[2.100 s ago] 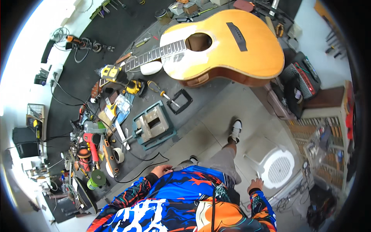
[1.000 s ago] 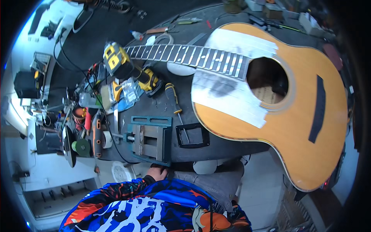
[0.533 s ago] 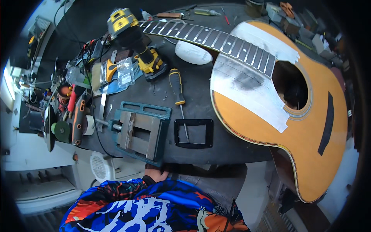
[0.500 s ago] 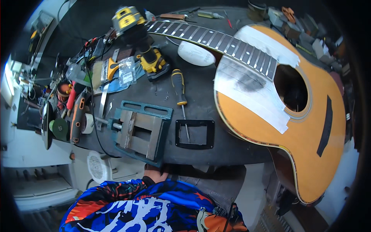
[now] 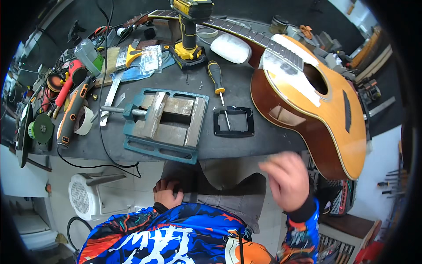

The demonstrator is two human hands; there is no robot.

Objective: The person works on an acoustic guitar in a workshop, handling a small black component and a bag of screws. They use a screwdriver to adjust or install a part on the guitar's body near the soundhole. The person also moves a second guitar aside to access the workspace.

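My left hand (image 5: 167,193) lies on my thigh below the bench edge, fingers spread and holding nothing. In the air in front of the bench is my right hand (image 5: 288,182), slightly blurred, its fingers loosely bent and the thumb apart; I see nothing in it. Nearest to it is the acoustic guitar (image 5: 340,110), orange-topped with brown sides, white sheets taped round its soundhole. To the guitar's left a screwdriver (image 5: 215,77) rests with its shaft across a black rectangular frame (image 5: 234,133). A green drill-press vise (image 5: 160,152) lies near the bench's front edge.
A yellow-black cordless drill (image 5: 189,39) stands upright behind the screwdriver. Leftward are a brush (image 5: 132,55), a steel ruler (image 5: 113,94), a tape roll (image 5: 83,122) and an orange-grey power tool (image 5: 72,114) with its cord hanging over the edge. A white stool (image 5: 81,198) stands below.
My view has shifted, showing more of my lap. My right hand has come into view at the right. My left hand, partly hidden before, now shows fully on my thigh.
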